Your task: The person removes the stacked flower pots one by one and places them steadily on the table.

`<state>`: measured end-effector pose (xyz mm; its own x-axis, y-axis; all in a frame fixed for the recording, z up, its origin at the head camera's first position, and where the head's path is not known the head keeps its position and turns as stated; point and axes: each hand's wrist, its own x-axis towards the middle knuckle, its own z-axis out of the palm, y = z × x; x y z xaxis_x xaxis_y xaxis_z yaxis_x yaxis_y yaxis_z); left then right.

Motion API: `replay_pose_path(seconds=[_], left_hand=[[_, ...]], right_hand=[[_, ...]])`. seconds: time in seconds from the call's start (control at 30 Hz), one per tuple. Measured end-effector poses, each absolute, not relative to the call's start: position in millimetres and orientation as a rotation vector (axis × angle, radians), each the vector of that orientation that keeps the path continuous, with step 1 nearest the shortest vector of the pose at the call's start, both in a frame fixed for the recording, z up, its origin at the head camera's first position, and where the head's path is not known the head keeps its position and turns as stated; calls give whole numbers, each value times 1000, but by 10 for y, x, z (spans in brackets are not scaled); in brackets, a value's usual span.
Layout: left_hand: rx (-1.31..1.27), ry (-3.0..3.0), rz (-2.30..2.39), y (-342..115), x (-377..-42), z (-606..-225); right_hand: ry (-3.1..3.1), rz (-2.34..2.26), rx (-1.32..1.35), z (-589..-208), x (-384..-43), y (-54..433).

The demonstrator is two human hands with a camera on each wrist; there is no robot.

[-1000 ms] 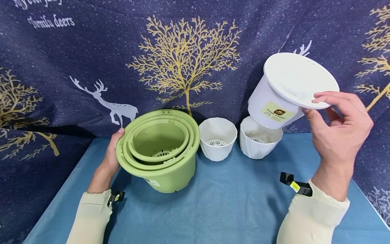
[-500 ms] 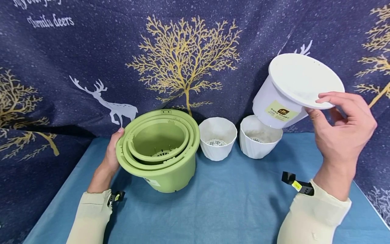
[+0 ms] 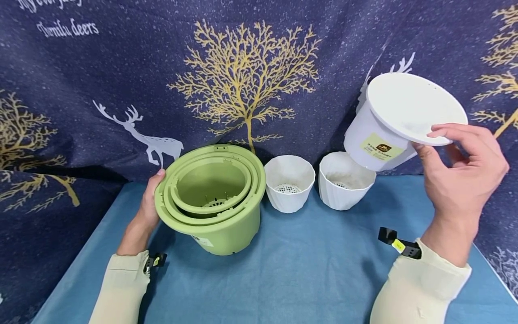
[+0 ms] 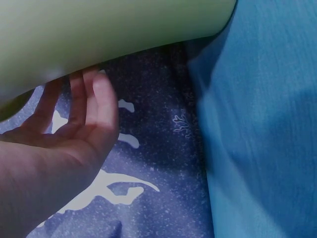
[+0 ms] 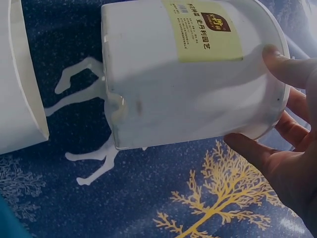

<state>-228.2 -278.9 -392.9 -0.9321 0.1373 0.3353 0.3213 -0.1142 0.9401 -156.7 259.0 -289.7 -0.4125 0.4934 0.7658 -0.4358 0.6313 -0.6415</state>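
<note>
My right hand [image 3: 465, 168] pinches the rim of a smooth white flowerpot [image 3: 358, 135] with a yellow label. This pot is tilted in the air, its bottom just above and behind a small fluted white pot [image 3: 344, 198]. In the right wrist view, the thumb [image 5: 280, 67] lies on the pot's outer wall below the rim. My left hand [image 3: 149, 202] grips the left rim of a large green flowerpot [image 3: 232, 236], with smaller green pots nested inside. The green pot leans slightly towards me. The left wrist view shows curled fingers [image 4: 101, 106] reaching under its rim.
Another fluted white pot [image 3: 289, 200] stands upright between the green stack and the right fluted pot. A blue cloth [image 3: 291, 270] covers the table. Behind it hangs a dark blue curtain [image 3: 137, 67] with gold trees and white deer.
My right hand has drawn the smooth white flowerpot a little to the right, so more of the fluted pot below shows. The left hand and green pots have stayed put.
</note>
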Motion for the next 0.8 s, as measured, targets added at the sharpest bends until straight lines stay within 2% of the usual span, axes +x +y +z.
replay_pose_path(seconds=[0.57,0.8], left_hand=[[-521,-1994,-2156,-2781,-2299,-3940],[-511,-1995,-2168,-2780,-2294,-3932]], right_hand=[[-1699,1033,-23,-2915,-1536,2649],[-1729,958,-88,-2939,-1540,2720]])
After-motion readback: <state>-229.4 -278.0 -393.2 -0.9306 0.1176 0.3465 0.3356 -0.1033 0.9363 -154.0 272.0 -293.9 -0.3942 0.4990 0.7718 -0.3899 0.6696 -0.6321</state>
